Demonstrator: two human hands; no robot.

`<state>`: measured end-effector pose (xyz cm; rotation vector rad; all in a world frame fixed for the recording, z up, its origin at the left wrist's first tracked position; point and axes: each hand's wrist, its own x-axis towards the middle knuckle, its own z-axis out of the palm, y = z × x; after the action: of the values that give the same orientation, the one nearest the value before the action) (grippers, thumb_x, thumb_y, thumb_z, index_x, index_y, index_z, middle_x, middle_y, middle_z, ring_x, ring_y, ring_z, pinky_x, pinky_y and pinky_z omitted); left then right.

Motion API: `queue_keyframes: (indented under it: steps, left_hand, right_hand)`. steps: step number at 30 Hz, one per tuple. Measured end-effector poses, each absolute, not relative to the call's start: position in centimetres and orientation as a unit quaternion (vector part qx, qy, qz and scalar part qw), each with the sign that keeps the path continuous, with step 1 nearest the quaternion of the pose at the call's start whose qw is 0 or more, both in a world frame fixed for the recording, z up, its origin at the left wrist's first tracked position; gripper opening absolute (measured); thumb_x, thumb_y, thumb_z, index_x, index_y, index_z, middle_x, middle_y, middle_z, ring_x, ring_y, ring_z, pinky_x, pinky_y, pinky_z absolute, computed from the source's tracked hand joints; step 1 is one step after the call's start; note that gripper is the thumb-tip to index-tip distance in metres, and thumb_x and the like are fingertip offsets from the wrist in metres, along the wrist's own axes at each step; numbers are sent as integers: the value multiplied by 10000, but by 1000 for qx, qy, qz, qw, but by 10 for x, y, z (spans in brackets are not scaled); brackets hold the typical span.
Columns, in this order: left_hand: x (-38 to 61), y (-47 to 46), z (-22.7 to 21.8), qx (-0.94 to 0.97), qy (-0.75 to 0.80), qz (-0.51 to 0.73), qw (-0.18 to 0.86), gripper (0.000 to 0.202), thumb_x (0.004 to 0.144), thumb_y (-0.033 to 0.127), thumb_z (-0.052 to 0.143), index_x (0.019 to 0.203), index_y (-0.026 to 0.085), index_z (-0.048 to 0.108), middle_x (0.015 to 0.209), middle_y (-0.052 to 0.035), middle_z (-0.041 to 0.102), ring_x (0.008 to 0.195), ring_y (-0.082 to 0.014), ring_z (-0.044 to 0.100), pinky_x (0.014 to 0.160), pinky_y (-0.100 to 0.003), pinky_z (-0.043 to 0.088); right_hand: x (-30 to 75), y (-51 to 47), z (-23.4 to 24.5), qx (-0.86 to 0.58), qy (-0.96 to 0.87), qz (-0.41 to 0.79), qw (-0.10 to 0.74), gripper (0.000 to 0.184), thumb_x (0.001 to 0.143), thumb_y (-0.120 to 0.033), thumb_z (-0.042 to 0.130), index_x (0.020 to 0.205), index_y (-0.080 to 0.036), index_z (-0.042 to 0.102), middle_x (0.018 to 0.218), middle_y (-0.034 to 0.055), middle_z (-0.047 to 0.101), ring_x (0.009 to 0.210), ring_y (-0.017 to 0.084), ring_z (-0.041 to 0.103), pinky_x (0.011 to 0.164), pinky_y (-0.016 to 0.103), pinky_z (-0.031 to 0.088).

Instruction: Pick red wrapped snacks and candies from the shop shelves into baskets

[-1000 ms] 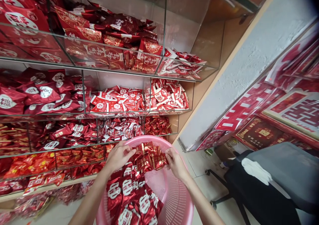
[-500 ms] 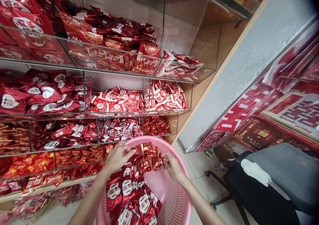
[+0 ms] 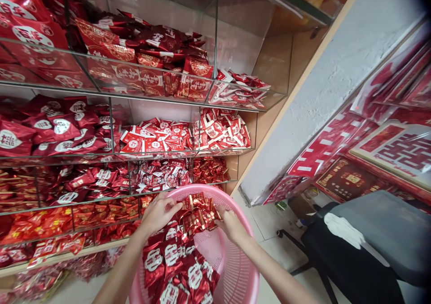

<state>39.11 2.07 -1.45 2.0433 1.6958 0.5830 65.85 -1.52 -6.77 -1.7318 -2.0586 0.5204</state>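
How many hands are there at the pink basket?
2: the left hand, left of the small shiny packets, and the right hand, at their right. No others show.

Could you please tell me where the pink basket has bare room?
Bare mesh shows in the pink basket between the white-labelled packets, the red-gold packets and the right wall. It is crowded along the left, and at the far side, where the left hand and right hand flank the red-gold packets.
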Motion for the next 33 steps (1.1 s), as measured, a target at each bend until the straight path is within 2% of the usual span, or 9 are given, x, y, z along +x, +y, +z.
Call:
queue_keyframes:
  steps: [3, 6, 11, 16, 19, 23, 28, 33]
  left_hand:
    - [391, 20, -13, 734, 612, 205, 210, 447, 732, 611, 378, 658, 224, 590, 1040, 0, 544, 813, -156, 566, 719, -263, 409]
    - [391, 21, -14, 735, 611, 208, 207, 451, 733, 614, 373, 656, 226, 589, 1009, 6, 549, 802, -153, 566, 713, -259, 408]
    - [390, 22, -16, 740, 603, 217, 207, 440, 732, 601, 388, 631, 221, 585, 949, 5, 559, 793, -151, 566, 733, -254, 410]
    - [390, 23, -18, 735, 608, 218, 206, 430, 726, 599, 401, 628, 225, 589, 1047, 8, 547, 842, -163, 572, 764, -263, 412]
    - [389, 24, -20, 737, 601, 229, 208, 409, 718, 588, 423, 629, 228, 596, 1024, 4, 561, 880, -175, 566, 772, -263, 412]
    - [388, 25, -22, 736, 592, 242, 222, 370, 709, 559, 456, 638, 229, 607, 949, 0, 583, 853, -168, 565, 764, -260, 415]
    - [388, 26, -24, 735, 597, 239, 217, 373, 713, 554, 449, 613, 224, 592, 979, 4, 577, 842, -163, 569, 736, -253, 419]
    - [389, 24, -21, 742, 593, 233, 207, 409, 729, 573, 415, 596, 220, 574, 955, -2, 566, 836, -161, 567, 738, -251, 412]
  right_hand:
    - [656, -9, -66, -623, -758, 153, 116, 216, 754, -174, 481, 969, -162, 466, 834, 64, 577, 772, 206, 542, 644, 293, 372]
    - [650, -6, -60, -640, -754, 136, 67, 216, 779, -185, 455, 992, -154, 464, 830, 75, 585, 778, 216, 550, 621, 293, 364]
    - [643, -8, -53, -666, -732, 141, 26, 253, 766, -175, 492, 1016, -154, 469, 838, 74, 595, 804, 218, 566, 619, 282, 361]
    - [643, -12, -51, -675, -724, 139, 12, 270, 753, -207, 533, 1014, -163, 480, 855, 71, 606, 817, 211, 568, 637, 268, 361]
    - [648, -7, -39, -667, -732, 135, 33, 251, 748, -241, 543, 981, -154, 507, 846, 81, 612, 789, 209, 573, 622, 263, 354]
    - [664, 22, -9, -672, -721, 119, 119, 187, 786, -321, 493, 877, -173, 561, 754, 59, 623, 720, 172, 581, 596, 233, 334]
    - [683, 88, 5, -748, -626, 81, 205, 233, 825, -334, 422, 837, -186, 601, 770, 59, 650, 744, 149, 592, 598, 209, 344]
    - [687, 134, -14, -811, -547, 115, 175, 223, 786, -319, 484, 766, -155, 633, 853, 128, 657, 806, 185, 612, 603, 215, 389]
